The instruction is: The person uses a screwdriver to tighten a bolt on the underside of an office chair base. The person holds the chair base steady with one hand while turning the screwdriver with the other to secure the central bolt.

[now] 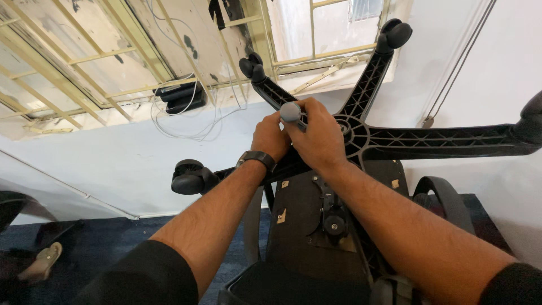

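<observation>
Nearest the camera: two bare forearms in black sleeves reach up over an upturned black office chair, its seat underside facing the viewer, with a lever mechanism and screws showing. An armrest curves out on the right side of the seat.

Left hand, with a dark wristband on the wrist, is curled shut against one arm of the five-star base, just beside the right hand; what exactly its fingers clamp is hidden.

Right hand is closed in a grip around a tool with a grey rounded handle that sticks up above the knuckles; the tool's tip is hidden behind the hand, near the base hub.

Base arms spread outward, each ending in a black caster: one low left, one upper centre, one top right.

Further off: white wall, window with cream metal grille, black box on the sill with white cables hanging loose. Dark blue carpet at the lower left with a sandal lying on it. No containers visible.
</observation>
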